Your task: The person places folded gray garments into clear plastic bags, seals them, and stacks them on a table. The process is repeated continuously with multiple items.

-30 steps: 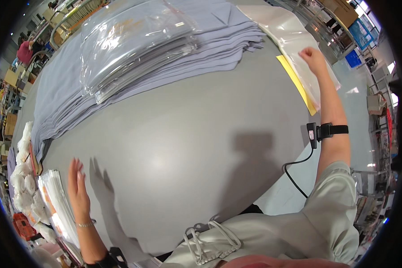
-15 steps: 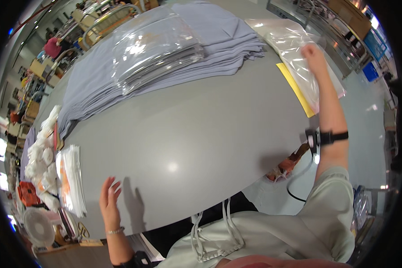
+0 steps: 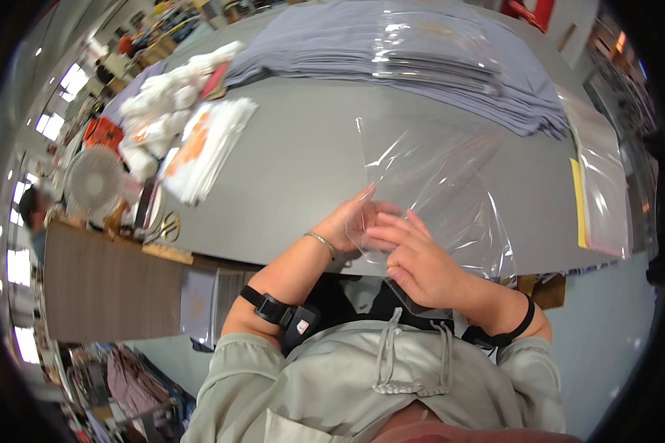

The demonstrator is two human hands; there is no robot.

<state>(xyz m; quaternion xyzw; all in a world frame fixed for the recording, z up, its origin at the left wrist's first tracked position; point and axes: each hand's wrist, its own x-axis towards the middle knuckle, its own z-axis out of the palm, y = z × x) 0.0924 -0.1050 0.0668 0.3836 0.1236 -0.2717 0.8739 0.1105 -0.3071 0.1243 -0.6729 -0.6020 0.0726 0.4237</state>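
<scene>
A clear plastic bag (image 3: pixel 440 173) spreads just beyond the left hand (image 3: pixel 353 224) and right hand (image 3: pixel 420 258), its near edge reaching them. Both hands are partly open; whether either grips it I cannot tell. Farther out on the worktop (image 3: pixel 295 162), folded lavender cloth (image 3: pixel 310 46) carries clear packages (image 3: pixel 436 53).

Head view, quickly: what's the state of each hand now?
Left hand: open, at the clear bag.
Right hand: grip on the bag cannot be told.

Hands (image 3: pixel 427 267) close together at clear plastic bag (image 3: pixel 451 170); bluish cloth stack (image 3: pixel 310 48) beyond.
</scene>
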